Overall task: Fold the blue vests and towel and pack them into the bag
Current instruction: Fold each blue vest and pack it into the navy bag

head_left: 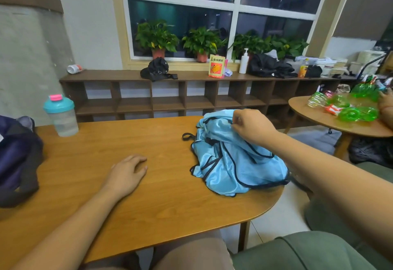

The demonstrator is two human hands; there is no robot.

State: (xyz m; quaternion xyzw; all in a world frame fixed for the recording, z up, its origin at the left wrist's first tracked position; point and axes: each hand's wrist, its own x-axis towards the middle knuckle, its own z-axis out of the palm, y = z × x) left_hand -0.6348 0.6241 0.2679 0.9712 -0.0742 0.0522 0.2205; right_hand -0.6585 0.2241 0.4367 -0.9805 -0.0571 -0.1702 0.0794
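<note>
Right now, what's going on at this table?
A seated person is starting on the laundry. The right hand pinches the top of a crumpled heap of blue vests near the right end of the wooden table. The left hand rests on the bare tabletop and holds nothing. The dark bag sits at the left edge, next to a shaker bottle. Nothing looks folded or packed yet, and I can't make out a towel.

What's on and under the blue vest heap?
On top, the right hand pinches the blue vests. Under, only the table shows around them; anything beneath is covered.
</note>
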